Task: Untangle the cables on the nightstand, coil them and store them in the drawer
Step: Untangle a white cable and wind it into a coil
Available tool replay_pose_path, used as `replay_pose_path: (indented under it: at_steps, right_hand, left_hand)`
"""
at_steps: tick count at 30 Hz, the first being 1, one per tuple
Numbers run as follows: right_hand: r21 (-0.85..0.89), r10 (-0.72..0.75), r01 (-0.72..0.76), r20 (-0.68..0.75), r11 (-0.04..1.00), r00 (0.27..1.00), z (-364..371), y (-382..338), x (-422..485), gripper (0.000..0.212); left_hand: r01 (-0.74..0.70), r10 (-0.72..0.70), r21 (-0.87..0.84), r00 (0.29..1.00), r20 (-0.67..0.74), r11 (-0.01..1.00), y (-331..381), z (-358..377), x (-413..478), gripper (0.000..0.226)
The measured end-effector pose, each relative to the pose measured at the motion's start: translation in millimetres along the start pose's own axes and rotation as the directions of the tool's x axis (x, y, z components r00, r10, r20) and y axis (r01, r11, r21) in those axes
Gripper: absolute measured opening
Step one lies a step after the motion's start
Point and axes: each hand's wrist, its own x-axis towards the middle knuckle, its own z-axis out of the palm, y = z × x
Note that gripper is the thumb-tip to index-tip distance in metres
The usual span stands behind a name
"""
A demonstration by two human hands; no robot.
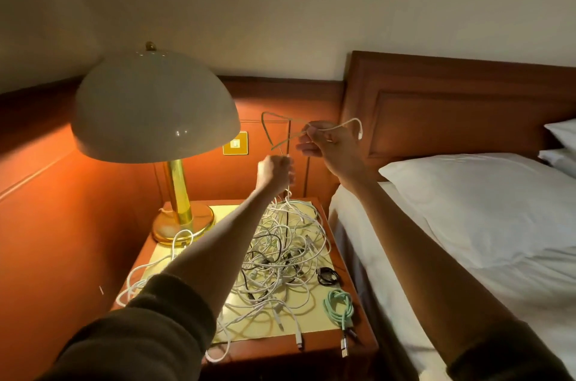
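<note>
Left hand (276,170) is fisted around thin strands that are drawn up taut from the tangle (280,243). Right hand (330,144) is held higher, centre frame, and a pale cable (349,122) is pinched between thumb and fingertips. The plug end is arched off to the right, and a loose loop is thrown out to the left. Both hands are held well above the nightstand (364,340), with free air underneath.

Near edge: a white plug (299,343) and a USB plug (344,349) are hung over the front lip. White loops are spilled past the left edge, lower left. A mint coiled cable (338,307) is laid near the front right corner, and a black coiled cable (328,275) just behind it. Both are apart from the tangle, by which most of the top is covered.

The rear left corner is taken by the lamp (152,106), and its shade is overhung beside the left hand. The right side is bounded by the bed (405,271). A wall switch (235,143) is set on the panel behind.
</note>
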Motion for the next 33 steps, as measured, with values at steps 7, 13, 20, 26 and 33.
replay_pose_path:
  at_steps: [7,13,20,26,33]
  right_hand:
    - [0.028,0.135,-0.133,-0.117,0.991,0.984,-14.3,25.8,-3.7,0.012]
    - [0.266,0.285,-0.306,0.114,0.914,0.952,-2.1,27.6,-2.7,0.011]
    - [0.4,0.303,-0.325,0.119,0.857,0.946,12.7,6.1,2.5,0.009]
    - [0.559,0.282,-0.374,0.248,0.74,0.927,9.6,-40.4,-11.1,0.02]
    - [0.682,0.308,-0.494,0.387,0.539,0.869,19.5,-102.8,-47.2,0.019]
  left_hand:
    - [-0.323,0.318,-0.143,0.947,-0.056,0.936,50.8,-26.6,18.7,0.017]
    - [-0.607,0.605,0.016,0.789,-0.106,0.795,84.8,-40.1,-2.7,0.026]
    - [-0.732,0.779,0.318,0.626,-0.034,0.602,110.6,-74.2,-40.0,0.03]
    - [-0.721,0.766,0.362,0.642,0.026,0.591,128.9,-112.3,-106.9,0.032]
    - [-0.7,0.645,0.329,0.713,0.273,0.634,148.3,-143.4,-192.9,0.026]
